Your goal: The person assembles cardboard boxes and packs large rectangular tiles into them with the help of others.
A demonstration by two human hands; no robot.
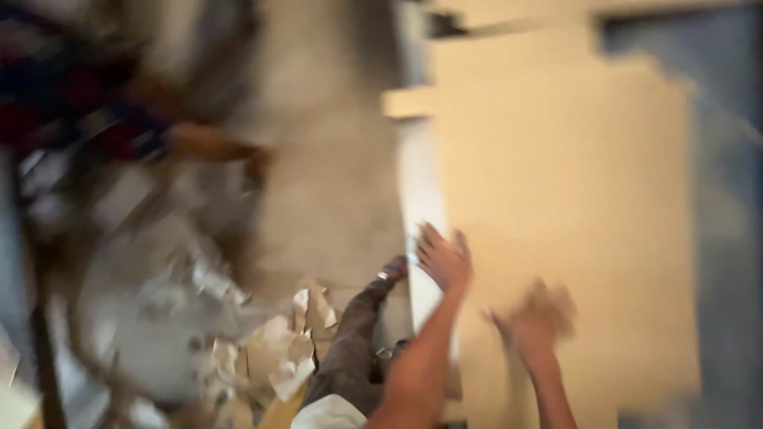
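Big pale board (572,206) fills the right side, top and bottom cut off by the frame. Left hand (443,258) lies on its left edge, fingers spread, not gripping. Right hand (540,318) is on the board face, too blurred to tell finger state. Torn paper scraps (278,353) lie on the floor at lower left, near a trouser leg (350,349); the rest is motion blur.

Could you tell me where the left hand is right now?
In the head view, the left hand is low and centre, on the left edge of the pale board, left of the blurred right hand.
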